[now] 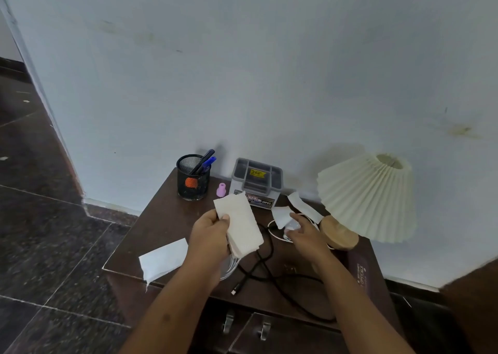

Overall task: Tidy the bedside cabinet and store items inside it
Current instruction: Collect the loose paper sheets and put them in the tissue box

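My left hand (208, 235) grips a stack of cream folded tissues (241, 223) above the dark wooden bedside cabinet (167, 219). My right hand (303, 234) reaches over a crumpled white tissue (281, 216) near the lamp base, fingers touching it. One more white tissue (163, 259) lies flat at the cabinet's front left corner, and a folded white strip (303, 207) lies beside the lamp. Black and white cables (265, 262) sprawl across the top. Two door handles (229, 324) show at the cabinet front.
A black mesh pen holder (192, 178) with pens, a small pink object (221, 189) and a grey organiser box (257, 182) stand at the back against the wall. A pleated cream lamp (369, 194) on a wooden base leans at the right. A brown glasses case (362, 270) lies front right.
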The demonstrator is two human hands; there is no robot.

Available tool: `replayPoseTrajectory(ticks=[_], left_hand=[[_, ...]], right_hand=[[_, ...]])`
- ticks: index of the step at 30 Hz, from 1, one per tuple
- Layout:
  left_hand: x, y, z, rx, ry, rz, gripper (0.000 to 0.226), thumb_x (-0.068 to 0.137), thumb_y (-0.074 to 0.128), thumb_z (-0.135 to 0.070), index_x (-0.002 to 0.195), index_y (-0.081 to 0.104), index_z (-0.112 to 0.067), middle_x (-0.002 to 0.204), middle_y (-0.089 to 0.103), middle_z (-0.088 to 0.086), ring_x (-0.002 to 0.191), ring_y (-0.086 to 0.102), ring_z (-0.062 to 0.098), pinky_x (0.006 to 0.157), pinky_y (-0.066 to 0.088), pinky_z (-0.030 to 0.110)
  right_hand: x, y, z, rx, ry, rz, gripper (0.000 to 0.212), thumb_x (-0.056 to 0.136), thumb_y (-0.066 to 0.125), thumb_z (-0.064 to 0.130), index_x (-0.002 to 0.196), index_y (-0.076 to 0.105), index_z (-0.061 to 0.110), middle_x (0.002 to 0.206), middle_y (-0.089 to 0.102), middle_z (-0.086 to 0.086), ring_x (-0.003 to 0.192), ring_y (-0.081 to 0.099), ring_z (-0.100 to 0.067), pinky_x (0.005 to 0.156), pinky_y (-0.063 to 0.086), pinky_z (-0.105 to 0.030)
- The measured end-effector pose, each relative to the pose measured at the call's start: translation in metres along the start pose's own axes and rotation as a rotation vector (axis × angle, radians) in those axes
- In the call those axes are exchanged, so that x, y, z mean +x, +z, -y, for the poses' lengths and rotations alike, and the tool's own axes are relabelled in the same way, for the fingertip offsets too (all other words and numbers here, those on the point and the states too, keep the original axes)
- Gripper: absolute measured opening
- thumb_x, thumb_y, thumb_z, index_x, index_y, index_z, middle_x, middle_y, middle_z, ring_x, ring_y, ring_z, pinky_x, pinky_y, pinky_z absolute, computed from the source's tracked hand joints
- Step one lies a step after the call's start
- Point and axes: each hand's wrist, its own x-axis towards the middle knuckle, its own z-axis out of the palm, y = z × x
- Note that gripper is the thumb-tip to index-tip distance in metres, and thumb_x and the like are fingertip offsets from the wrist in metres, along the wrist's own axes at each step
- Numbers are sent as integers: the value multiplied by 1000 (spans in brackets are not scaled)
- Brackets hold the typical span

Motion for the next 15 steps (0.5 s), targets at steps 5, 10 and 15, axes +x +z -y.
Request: replayPoseTrajectory(ticks=[5, 10, 15], left_hand=[[2, -5, -4, 3, 21, -28, 17, 99, 42, -8, 109, 55, -16, 108, 61, 8, 101, 59, 26, 81, 53, 40], [7, -13, -9, 32, 38, -61, 18, 99, 42, -10, 111, 55, -14, 111, 62, 9, 104, 60, 28, 81, 53, 40], [7, -13, -10, 40, 48, -58, 15, 99, 42, -9, 107, 54, -14, 109, 62, 8, 102, 59, 26, 88, 50, 43]], right_hand=[[17, 19, 1, 210, 148, 60, 44, 93, 53, 25, 135, 44, 35, 86, 54, 0, 69, 48, -13, 56, 41, -23], [19, 25, 5, 378, 227, 97, 47, 94, 53, 18, 139, 42, 26, 97, 55, 1, 73, 53, -13, 62, 46, -24], [22, 23, 4, 548, 298, 83, 47, 93, 55, 13, 138, 42, 19, 98, 57, -3, 78, 53, -13, 65, 48, -25]])
